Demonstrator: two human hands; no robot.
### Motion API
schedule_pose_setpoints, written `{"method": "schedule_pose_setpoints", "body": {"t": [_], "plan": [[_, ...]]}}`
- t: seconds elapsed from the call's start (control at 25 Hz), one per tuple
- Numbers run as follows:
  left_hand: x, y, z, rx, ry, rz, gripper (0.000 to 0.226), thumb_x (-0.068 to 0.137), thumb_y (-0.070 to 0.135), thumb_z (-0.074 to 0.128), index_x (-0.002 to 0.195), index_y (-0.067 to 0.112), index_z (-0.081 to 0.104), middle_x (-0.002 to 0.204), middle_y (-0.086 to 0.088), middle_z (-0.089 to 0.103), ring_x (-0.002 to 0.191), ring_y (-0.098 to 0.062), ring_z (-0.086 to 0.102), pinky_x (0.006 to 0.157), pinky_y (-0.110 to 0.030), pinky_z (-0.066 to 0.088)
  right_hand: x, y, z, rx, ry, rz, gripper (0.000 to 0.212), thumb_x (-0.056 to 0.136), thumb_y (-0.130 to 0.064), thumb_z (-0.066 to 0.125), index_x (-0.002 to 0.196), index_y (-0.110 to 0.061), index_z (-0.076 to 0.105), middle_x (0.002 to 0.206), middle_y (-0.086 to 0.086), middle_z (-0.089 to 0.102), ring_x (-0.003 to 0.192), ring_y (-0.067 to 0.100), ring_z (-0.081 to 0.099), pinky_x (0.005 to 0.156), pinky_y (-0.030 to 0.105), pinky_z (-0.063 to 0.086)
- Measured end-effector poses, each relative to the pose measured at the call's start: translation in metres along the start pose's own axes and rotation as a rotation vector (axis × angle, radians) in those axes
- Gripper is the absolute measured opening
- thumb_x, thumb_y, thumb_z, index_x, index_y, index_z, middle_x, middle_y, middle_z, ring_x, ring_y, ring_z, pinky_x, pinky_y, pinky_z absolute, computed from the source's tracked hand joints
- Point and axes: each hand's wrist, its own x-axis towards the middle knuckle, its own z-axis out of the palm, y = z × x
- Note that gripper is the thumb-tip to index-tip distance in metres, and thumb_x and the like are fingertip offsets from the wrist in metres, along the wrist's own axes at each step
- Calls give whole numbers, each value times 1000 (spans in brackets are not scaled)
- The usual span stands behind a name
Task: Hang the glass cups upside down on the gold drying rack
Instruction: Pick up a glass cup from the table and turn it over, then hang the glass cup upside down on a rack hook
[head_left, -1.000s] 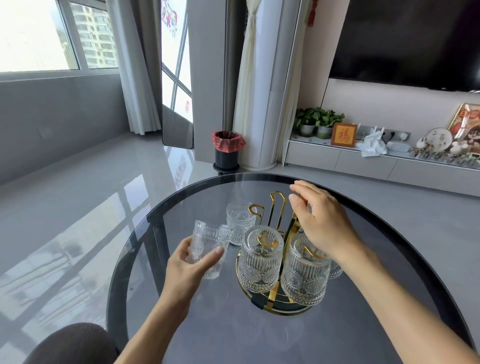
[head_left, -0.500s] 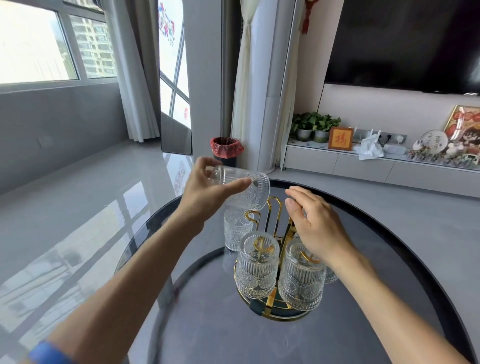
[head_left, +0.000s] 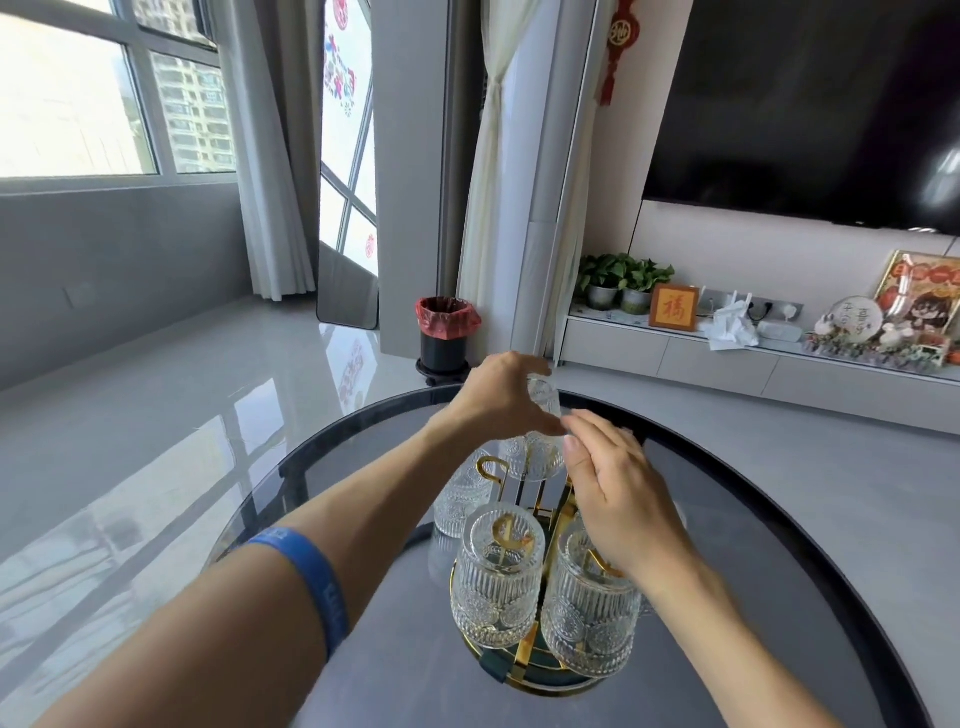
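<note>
The gold drying rack (head_left: 524, 652) stands on the round dark glass table (head_left: 395, 665). Two ribbed glass cups hang upside down at its front, one left (head_left: 496, 577), one right (head_left: 589, 618). My left hand (head_left: 498, 402) is shut on another glass cup (head_left: 543, 441), holding it upside down over the rack's far side. A gold hook (head_left: 488, 467) stands bare just left of it. My right hand (head_left: 618, 493) rests on the rack's right side with fingers loosely bent; what it touches is hidden. One more cup (head_left: 460, 499) stands on the table behind the rack's left.
A black bin with a red liner (head_left: 447, 332) stands on the floor beyond the table. A low white cabinet (head_left: 727, 358) with plants and ornaments runs along the right wall under a dark screen.
My left hand has carried the cup rightward and turned it upside down over the rack's far side. My right hand has stayed on the rack. The camera has tilted up slightly.
</note>
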Motion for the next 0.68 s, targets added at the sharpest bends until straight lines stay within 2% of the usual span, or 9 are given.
{"method": "schedule_pose_setpoints", "body": {"t": [0.12, 0.28, 0.36, 0.44, 0.52, 0.6, 0.68], "plan": [[0, 1, 9, 75, -75, 26, 69, 63, 31, 91, 123, 9, 65, 124, -10, 70, 113, -25, 64, 99, -40, 50, 1, -1, 0, -20, 4, -5, 37, 102, -23, 38, 133, -7, 53, 139, 8, 55, 128, 23, 45, 106, 29, 29], [-8, -4, 21, 94, -216, 14, 66, 64, 27, 91, 123, 12, 64, 120, -8, 70, 107, -24, 65, 92, -37, 53, -2, 1, 0, -18, 11, -11, 36, 102, -23, 38, 131, -8, 55, 137, 7, 56, 127, 21, 46, 104, 26, 28], [-8, -6, 17, 3, -274, -63, 69, 67, 27, 89, 129, 13, 60, 126, -7, 66, 110, -23, 62, 93, -37, 52, -2, 1, 0, -13, 14, -7, 36, 102, -23, 38, 130, -8, 56, 136, 7, 57, 126, 20, 46, 102, 23, 27], [-10, -10, 6, -261, -274, -201, 65, 74, 33, 84, 131, 15, 59, 124, -4, 64, 109, -20, 61, 90, -33, 50, -3, 3, 0, -8, 16, -6, 36, 102, -24, 39, 130, -8, 56, 136, 7, 57, 125, 20, 47, 101, 22, 27], [-19, -23, -3, -548, -101, -297, 44, 83, 35, 75, 121, 17, 65, 111, 2, 68, 102, -14, 63, 82, -29, 48, -3, 3, 0, 0, 15, 1, 38, 102, -25, 38, 132, -9, 54, 137, 6, 56, 126, 20, 46, 103, 24, 29], [-38, -44, -3, -718, 199, -425, 17, 92, 21, 64, 108, 18, 68, 105, -2, 71, 100, -17, 64, 77, -28, 47, -3, 3, 1, 10, 19, 5, 39, 102, -26, 38, 132, -8, 54, 138, 7, 56, 128, 20, 46, 105, 28, 30], [-63, -69, 7, -737, 365, -587, 23, 92, 5, 54, 110, 12, 66, 110, -12, 69, 96, -20, 62, 76, -29, 47, -4, 3, 2, 16, 34, -1, 37, 102, -23, 39, 130, -7, 55, 136, 8, 57, 126, 21, 48, 104, 26, 30]]}}
